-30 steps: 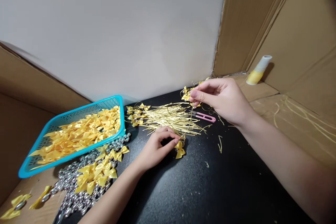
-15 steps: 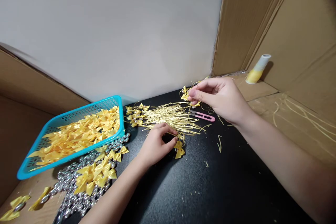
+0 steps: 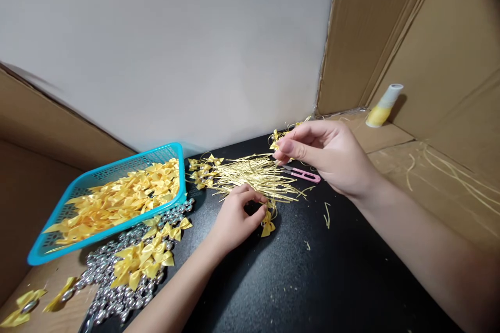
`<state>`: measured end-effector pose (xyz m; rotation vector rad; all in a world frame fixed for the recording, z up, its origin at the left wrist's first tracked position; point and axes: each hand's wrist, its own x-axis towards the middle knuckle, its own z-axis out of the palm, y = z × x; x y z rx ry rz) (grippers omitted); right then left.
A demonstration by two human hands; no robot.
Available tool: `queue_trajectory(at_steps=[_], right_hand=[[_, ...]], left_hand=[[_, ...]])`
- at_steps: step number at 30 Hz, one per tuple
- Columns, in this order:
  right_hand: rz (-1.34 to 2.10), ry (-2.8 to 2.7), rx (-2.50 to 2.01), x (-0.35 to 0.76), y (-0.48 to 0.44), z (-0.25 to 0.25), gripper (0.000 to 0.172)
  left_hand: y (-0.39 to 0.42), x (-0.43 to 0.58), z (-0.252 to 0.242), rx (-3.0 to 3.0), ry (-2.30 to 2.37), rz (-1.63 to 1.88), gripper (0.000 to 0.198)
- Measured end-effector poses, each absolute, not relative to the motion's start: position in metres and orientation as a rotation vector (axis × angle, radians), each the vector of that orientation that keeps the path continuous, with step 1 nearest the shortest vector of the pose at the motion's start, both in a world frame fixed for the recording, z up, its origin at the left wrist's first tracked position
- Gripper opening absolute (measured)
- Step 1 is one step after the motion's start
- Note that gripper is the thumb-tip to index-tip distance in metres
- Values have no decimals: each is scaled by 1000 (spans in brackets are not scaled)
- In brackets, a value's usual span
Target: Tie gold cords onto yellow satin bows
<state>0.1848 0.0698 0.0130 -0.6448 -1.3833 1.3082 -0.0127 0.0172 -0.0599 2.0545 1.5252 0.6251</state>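
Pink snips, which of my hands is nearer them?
Right. The right hand is close beside the pink snips; the left hand is farther, to their lower left in view.

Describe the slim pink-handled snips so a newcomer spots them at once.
On the flat black tabletop, find the heap of thin gold strips. At its right end, just below the bare right hand, lie the snips, whose pink U-shaped handle stands out among gold and yellow.

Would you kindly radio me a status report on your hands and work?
Left hand at small yellow satin bow. Right hand raised; both grips unclear. Pink-handled metal snips near right hand, thin gold-coloured strands spread beyond left.
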Motion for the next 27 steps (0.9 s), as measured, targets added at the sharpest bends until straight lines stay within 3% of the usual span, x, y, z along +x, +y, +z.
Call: queue_trajectory(at_steps=[6,14,17,27], right_hand=[[1466,-1361,-604,172,73,-3,19],[1062,-1708,-1182,168,104,-77,2],[1050,-1680,-1212,167,106,-91,10],[1420,-1295,-919,166,83,-26,34]], left_hand=[[20,-13,-65,1963,1485,633,9],[21,-12,-65,1986,1555,597,8],[20,-11,-66,1989,1563,623,8],[16,-10,-80,1864,1424,733,18]])
